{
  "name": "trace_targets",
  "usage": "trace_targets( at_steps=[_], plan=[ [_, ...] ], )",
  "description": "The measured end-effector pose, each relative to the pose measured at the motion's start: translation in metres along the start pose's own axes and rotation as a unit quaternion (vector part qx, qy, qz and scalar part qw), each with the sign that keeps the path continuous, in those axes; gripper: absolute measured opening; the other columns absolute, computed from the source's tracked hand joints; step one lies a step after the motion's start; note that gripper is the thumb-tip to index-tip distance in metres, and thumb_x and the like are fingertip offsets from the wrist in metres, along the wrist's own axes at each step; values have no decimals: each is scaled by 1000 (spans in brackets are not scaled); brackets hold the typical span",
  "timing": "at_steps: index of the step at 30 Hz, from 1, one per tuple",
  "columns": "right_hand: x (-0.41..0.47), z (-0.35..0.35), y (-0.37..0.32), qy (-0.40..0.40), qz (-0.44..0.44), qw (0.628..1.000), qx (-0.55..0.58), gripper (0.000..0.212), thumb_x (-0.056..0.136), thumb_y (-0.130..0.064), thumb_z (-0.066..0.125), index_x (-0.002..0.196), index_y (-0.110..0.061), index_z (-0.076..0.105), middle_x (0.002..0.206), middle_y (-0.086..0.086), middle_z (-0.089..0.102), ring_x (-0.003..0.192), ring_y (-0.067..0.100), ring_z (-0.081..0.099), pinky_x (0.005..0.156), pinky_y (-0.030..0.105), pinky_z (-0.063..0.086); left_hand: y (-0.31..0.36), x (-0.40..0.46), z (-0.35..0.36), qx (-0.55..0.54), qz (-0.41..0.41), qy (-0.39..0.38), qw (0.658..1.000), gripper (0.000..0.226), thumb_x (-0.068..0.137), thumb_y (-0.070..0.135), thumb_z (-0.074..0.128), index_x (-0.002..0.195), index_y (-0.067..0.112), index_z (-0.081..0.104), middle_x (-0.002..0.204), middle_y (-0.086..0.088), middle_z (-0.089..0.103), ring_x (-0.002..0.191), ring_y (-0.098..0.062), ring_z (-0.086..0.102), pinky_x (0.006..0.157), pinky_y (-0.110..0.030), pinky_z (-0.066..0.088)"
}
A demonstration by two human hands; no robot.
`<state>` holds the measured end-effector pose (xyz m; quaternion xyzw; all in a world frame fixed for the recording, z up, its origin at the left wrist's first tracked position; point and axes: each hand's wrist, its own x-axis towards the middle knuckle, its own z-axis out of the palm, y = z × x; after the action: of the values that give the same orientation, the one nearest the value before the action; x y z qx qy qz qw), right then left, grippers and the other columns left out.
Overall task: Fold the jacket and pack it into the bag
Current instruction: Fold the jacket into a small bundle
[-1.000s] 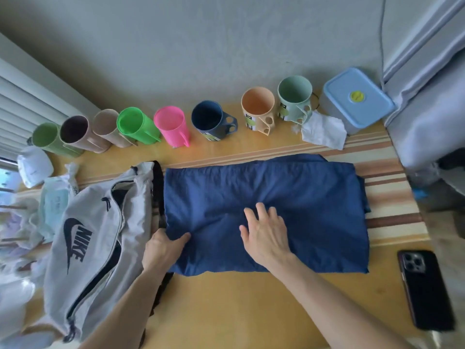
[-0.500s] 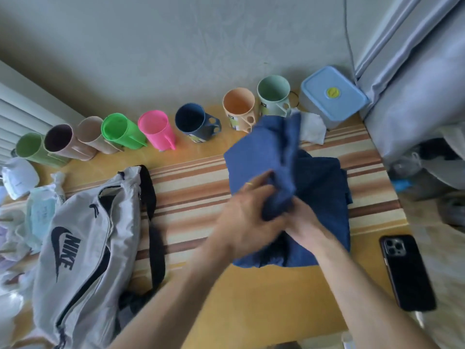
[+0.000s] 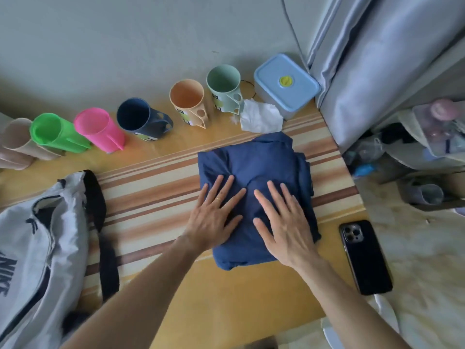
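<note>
The navy blue jacket [image 3: 261, 162] lies folded into a compact rectangle on the right half of the striped wooden table [image 3: 151, 187]. My left hand [image 3: 214, 217] rests flat on its left near part, fingers spread. My right hand [image 3: 284, 222] presses flat on its right near part, fingers apart too. Neither hand grips the cloth. The grey sports bag [image 3: 37, 248] with a dark strap lies at the table's left, its zip open, well apart from the jacket.
A row of coloured mugs [image 3: 186, 99] lines the wall side. A blue-lidded box [image 3: 284, 81] and a crumpled tissue [image 3: 261, 117] sit behind the jacket. A black phone [image 3: 364, 255] lies near the right table edge. Curtain and clutter stand beyond it.
The jacket's left half was lifted and folded over to the right, making it half as wide. Both hands let go of the cloth and now lie flat on top.
</note>
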<state>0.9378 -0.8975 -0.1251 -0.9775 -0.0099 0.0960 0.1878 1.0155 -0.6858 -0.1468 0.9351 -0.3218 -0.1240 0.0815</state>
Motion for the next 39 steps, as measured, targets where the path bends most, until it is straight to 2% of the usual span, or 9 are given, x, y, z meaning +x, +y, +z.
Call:
trace_targets(
  at_steps=[3, 8, 18, 24, 28, 30, 32, 36, 39],
  plan=[
    [-1, 19, 16, -72, -12, 995, -65, 75, 97, -64, 35, 161, -27, 23, 172, 4, 5, 159, 29, -2, 123, 52, 23, -10, 8, 6, 7, 50, -95, 994, 71, 97, 66, 35, 160, 39, 18, 172, 1, 1, 158, -24, -8, 125, -56, 8],
    [-23, -11, 23, -103, -64, 992, -42, 101, 81, -82, 46, 161, -25, 21, 172, 1, 0, 159, 23, -5, 126, 46, 19, -21, -21, -24, -5, 140, -75, 987, 83, 85, 45, 54, 160, 34, 22, 172, -2, 2, 159, -22, -5, 128, -50, 6],
    [20, -48, 55, -207, -107, 972, -23, 83, 84, -79, 40, 157, -43, 24, 169, -22, -4, 140, 15, 25, 103, 40, 49, -32, -28, -18, 97, 210, -183, 956, 121, 68, 53, 62, 159, 36, -14, 168, -6, -25, 155, -27, -25, 127, -48, -7],
    [17, -52, 55, -240, -142, 953, -114, 123, 60, -101, 39, 161, -38, 8, 169, -14, -17, 143, 18, 18, 111, 38, 41, -46, -34, -3, 47, 230, -64, 970, 70, 92, 47, 52, 158, 33, 32, 170, -3, 17, 158, -27, 10, 127, -48, 14],
    [22, -65, 50, -287, -113, 949, -64, 118, 55, -100, 50, 155, -44, 22, 163, -28, 6, 139, 11, 21, 117, 36, 35, -27, -37, -12, -245, 45, -31, 968, 44, 89, 33, 46, 125, 27, 69, 137, 5, 67, 131, -14, 57, 115, -35, 38],
    [31, -76, 49, -302, -26, 946, 116, 98, 54, -94, 61, 134, -39, 49, 139, -28, 42, 128, 19, 39, 109, 34, 43, -15, -31, -30, -439, -136, -39, 887, 34, 87, 46, 50, 97, 22, 72, 89, 1, 75, 81, -14, 66, 79, -36, 51],
    [42, -85, 49, -298, 42, 902, 310, 95, 53, -87, 69, 120, -20, 63, 123, 16, 65, 116, 40, 55, 96, 23, 51, -12, -19, -44, -530, -290, -14, 796, 38, 88, 53, 59, 91, 18, 73, 88, -9, 76, 81, -27, 69, 75, -43, 54],
    [61, -92, 38, -300, 102, 879, 356, 68, 61, -63, 85, 117, -44, 51, 117, -27, 57, 108, -1, 60, 102, 23, 45, -18, 8, -52, -585, -464, -2, 666, 26, 94, 42, 65, 96, 16, 67, 108, -7, 71, 92, -23, 66, 82, -37, 53],
    [83, -70, 37, -144, 232, 908, 317, 31, 79, -54, 78, 93, -31, 63, 93, -14, 64, 93, 14, 63, 85, 34, 51, -10, 20, -41, -481, -543, 32, 688, 44, 89, 52, 63, 96, 9, 65, 103, -13, 70, 87, -30, 65, 78, -40, 54]
  ],
)
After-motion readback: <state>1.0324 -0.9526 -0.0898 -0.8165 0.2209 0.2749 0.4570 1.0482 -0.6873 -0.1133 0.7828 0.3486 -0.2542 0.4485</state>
